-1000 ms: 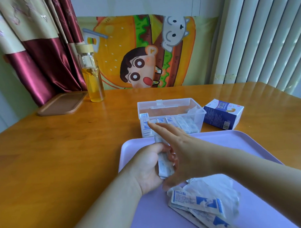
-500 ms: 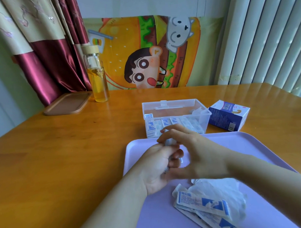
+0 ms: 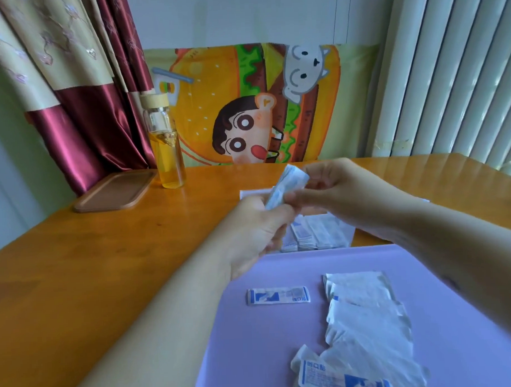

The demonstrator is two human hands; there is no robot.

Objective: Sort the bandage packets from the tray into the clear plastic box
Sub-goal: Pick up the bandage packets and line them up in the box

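Both hands have risen from the tray since half a second ago, and they now hold a small stack of bandage packets (image 3: 286, 186) in the air above the clear plastic box (image 3: 319, 234). The left hand (image 3: 255, 231) is closed around the lower end of the stack, while the right hand (image 3: 335, 190) pinches its upper end between thumb and fingers. More packets stand in the box, which is partly hidden behind the hands. On the purple tray (image 3: 253, 338) a single packet (image 3: 277, 295) lies flat and apart, with a loose pile of packets (image 3: 366, 328) to its right and nearer the camera. A glass bottle (image 3: 165, 147) stands on the wooden table (image 3: 92, 271).
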